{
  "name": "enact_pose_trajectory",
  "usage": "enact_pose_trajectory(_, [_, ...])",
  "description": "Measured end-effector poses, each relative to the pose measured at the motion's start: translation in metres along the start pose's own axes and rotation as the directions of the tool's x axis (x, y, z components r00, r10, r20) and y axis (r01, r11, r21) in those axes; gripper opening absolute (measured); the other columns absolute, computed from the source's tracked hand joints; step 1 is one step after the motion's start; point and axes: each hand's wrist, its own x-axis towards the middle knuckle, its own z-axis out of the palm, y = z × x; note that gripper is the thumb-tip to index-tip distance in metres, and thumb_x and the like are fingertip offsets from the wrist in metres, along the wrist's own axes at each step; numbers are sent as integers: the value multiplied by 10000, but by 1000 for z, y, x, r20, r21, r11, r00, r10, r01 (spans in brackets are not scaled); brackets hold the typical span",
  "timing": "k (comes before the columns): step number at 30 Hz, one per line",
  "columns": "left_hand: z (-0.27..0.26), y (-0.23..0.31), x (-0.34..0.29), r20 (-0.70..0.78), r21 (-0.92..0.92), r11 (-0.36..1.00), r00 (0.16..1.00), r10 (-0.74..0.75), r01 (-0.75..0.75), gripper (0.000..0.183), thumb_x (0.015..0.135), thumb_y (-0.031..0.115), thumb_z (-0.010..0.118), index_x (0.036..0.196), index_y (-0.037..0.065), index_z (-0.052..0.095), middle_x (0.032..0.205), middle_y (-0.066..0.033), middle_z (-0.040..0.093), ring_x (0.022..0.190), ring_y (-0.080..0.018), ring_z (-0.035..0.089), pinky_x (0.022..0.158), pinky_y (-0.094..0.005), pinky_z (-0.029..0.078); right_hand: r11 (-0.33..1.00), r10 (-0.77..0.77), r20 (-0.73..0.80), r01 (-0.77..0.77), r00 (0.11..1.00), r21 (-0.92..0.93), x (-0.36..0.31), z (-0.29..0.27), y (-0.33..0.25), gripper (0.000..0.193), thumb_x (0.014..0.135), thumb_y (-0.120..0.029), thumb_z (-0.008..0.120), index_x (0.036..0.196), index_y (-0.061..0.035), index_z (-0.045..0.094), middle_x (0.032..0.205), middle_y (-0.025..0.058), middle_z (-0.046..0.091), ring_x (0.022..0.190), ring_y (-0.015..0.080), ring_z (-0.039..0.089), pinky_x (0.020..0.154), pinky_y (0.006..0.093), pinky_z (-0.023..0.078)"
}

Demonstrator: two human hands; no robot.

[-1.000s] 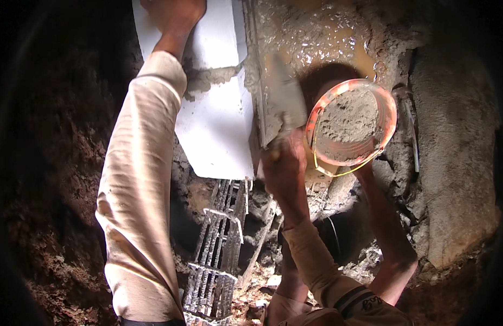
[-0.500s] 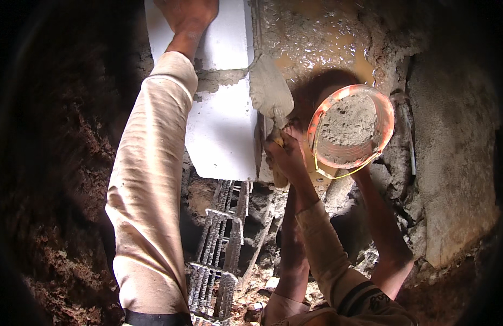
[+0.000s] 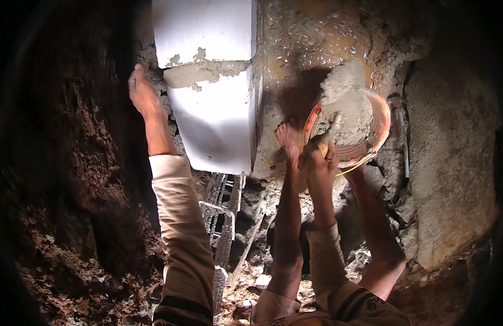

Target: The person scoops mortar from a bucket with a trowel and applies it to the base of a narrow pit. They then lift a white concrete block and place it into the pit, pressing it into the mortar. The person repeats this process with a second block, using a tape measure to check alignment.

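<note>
My right hand (image 3: 319,160) grips the handle of a trowel (image 3: 343,84), whose mortar-coated blade is over the far side of an orange bucket (image 3: 384,117). Grey mortar (image 3: 354,122) fills much of the bucket, and a thin yellow handle hangs at its near rim. Off the left edge of the white blocks, my left hand (image 3: 145,95) is slightly blurred, fingers loosely bent, with nothing visible in it. Two white blocks (image 3: 213,125) lie end to end, the joint between them covered with a band of mortar (image 3: 205,73) smeared onto their faces.
My bare foot (image 3: 288,136) stands left of the bucket; my other leg (image 3: 373,223) reaches behind it. Steel rebar (image 3: 224,217) juts out below the near block. Muddy water (image 3: 300,32) lies beyond, a rough concrete slab (image 3: 452,152) on the right, an earth wall (image 3: 88,163) on the left.
My left hand has left the far white block and moved left and nearer. My right hand has carried the trowel from the block joint rightward to the bucket.
</note>
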Motion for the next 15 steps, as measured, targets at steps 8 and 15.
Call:
enact_pose_trajectory(8, [10,-19,-32,176,71,965,949,-260,252,978,917,711,593,1498,-67,474,1528,-239,488,1386,-328,496,1179,-392,347,949,66,158,-13,985,-315,2,65,9,277,963,-126,703,1191,-90,549,870,42,646,759,95,621,612,254,519])
enact_pose_trajectory(15, [15,-9,-30,179,110,969,955,-237,220,918,869,702,665,1412,-35,598,1424,-241,593,1302,-338,570,1122,-417,417,915,401,201,-379,894,-140,68,22,-11,277,1081,-320,519,1096,-50,583,825,35,608,676,149,603,557,304,509])
